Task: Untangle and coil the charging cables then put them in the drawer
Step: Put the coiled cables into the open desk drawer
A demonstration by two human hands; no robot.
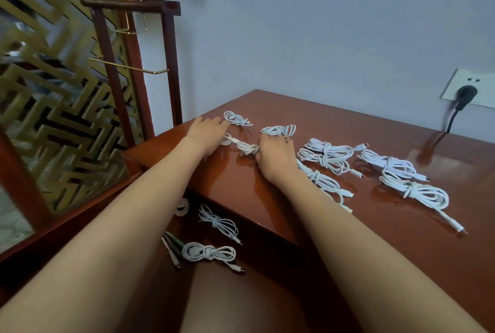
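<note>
while my left hand (pixel 207 131) lies flat and loose at centre frame, my right hand (pixel 273 157) curls at a small coil (pixel 278 130); whether it grips, i can't tell. i should scoop the coils (pixel 237 118) together, then lower them into the open drawer (pixel 267 260), lower centre.

Left hand (pixel 207 131) lies flat on the wooden table (pixel 348 118), fingers beside a loose white cable (pixel 241 145). Right hand (pixel 273 156) touches a small coil (pixel 278 130) with its fingertips. Tied bundles (pixel 329 152) lie to its right; two coiled cables (pixel 209 252) sit in the open drawer (pixel 254 255) below.
</note>
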